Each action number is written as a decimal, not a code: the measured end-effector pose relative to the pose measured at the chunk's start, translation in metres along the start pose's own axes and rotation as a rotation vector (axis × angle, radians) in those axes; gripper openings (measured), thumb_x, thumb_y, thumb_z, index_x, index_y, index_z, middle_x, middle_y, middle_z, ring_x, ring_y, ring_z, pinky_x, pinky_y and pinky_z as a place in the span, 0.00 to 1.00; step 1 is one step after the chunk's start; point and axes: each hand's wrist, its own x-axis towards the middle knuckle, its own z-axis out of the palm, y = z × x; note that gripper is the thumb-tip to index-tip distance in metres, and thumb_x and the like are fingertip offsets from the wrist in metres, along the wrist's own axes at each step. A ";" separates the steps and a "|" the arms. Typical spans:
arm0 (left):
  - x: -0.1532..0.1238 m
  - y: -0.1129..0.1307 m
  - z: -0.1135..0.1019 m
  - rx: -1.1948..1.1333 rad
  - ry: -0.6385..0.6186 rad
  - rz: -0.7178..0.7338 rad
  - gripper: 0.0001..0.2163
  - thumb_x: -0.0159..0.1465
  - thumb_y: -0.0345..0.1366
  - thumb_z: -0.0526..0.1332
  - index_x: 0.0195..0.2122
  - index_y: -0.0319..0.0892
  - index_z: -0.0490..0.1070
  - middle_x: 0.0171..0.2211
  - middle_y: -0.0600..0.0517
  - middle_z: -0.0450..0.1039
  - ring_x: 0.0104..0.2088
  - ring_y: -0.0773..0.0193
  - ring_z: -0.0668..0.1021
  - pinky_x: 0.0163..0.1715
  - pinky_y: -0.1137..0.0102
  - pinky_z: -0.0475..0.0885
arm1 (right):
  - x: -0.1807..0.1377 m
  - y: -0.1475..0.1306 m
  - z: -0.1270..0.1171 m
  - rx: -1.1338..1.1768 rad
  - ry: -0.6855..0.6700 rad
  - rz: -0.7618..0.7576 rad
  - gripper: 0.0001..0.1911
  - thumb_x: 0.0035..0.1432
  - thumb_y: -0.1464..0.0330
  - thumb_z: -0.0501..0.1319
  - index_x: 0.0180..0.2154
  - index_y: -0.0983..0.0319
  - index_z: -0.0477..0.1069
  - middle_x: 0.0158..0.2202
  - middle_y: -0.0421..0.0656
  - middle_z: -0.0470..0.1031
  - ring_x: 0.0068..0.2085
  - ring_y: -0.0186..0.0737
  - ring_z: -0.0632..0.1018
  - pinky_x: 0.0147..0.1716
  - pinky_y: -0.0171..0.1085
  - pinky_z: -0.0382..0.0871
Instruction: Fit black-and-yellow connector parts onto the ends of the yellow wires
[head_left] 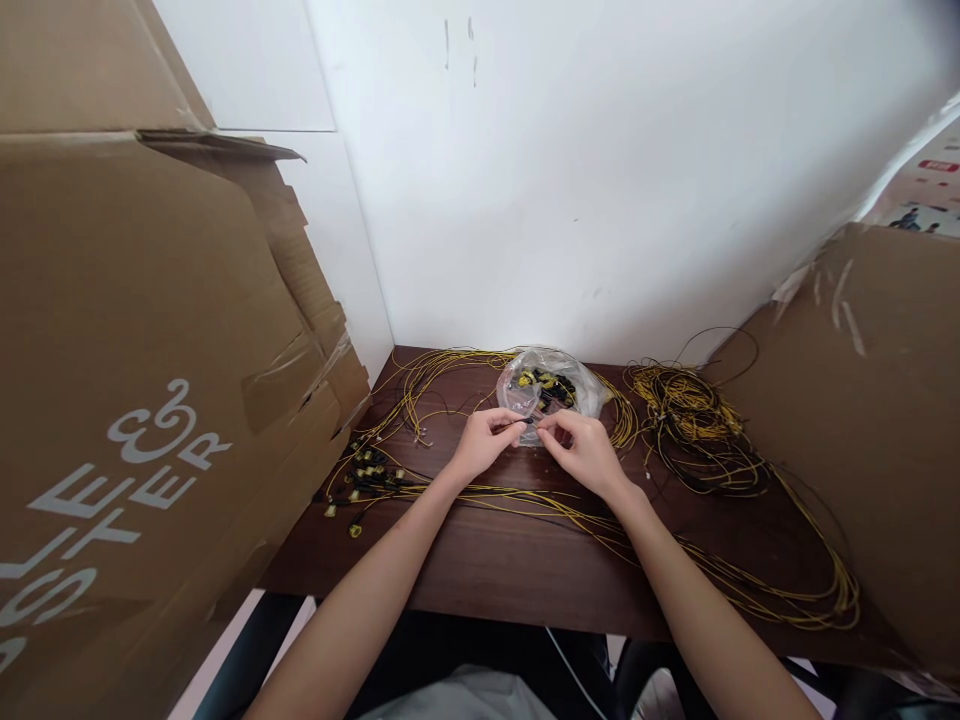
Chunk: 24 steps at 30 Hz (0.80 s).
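Over the table's middle, my left hand (489, 440) is closed in a pinch, with a small black connector (528, 421) at its fingertips. My right hand (581, 450) faces it, thumb and finger pressed together on what looks like a thin wire meeting that connector; the detail is too small to make out fully. Just behind the fingers lies an opened clear plastic bag (592, 396) with black and yellow connectors (553, 387) inside. Beneath both forearms runs a bundle of yellow and black wires (517, 494), with black and yellowish connector ends (371, 472) gathered at the left.
A tangled coil of yellow and black wires (686, 415) lies at the table's right. More yellow wires (412, 390) curve along the back left. Large cardboard boxes (172, 300) (847, 400) flank the dark wooden table (480, 570); a white wall (570, 200) stands behind it.
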 end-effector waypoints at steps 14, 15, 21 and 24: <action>0.000 -0.011 -0.001 0.112 -0.043 0.064 0.13 0.58 0.40 0.60 0.37 0.35 0.74 0.22 0.51 0.71 0.23 0.69 0.71 0.28 0.74 0.67 | -0.001 0.000 0.002 0.013 -0.009 -0.007 0.07 0.58 0.70 0.55 0.32 0.62 0.71 0.26 0.41 0.70 0.29 0.36 0.70 0.29 0.34 0.62; 0.000 -0.011 -0.001 0.122 -0.044 0.064 0.13 0.58 0.40 0.60 0.37 0.35 0.74 0.22 0.52 0.71 0.23 0.69 0.71 0.28 0.74 0.67 | -0.001 0.000 0.002 0.012 -0.008 -0.009 0.07 0.58 0.70 0.55 0.32 0.62 0.71 0.26 0.41 0.70 0.28 0.36 0.70 0.29 0.34 0.62; -0.001 -0.009 -0.001 0.151 -0.043 0.055 0.13 0.58 0.40 0.59 0.36 0.35 0.74 0.20 0.52 0.70 0.22 0.68 0.71 0.27 0.74 0.66 | -0.001 -0.001 0.002 0.006 -0.013 -0.022 0.07 0.58 0.70 0.55 0.31 0.62 0.70 0.26 0.41 0.70 0.29 0.36 0.70 0.30 0.34 0.62; -0.001 -0.008 -0.001 0.154 -0.041 0.054 0.13 0.58 0.41 0.59 0.36 0.36 0.74 0.20 0.52 0.70 0.22 0.68 0.71 0.27 0.74 0.66 | -0.001 -0.002 0.002 0.005 -0.020 -0.025 0.07 0.58 0.70 0.54 0.31 0.62 0.70 0.26 0.41 0.70 0.29 0.36 0.70 0.30 0.34 0.62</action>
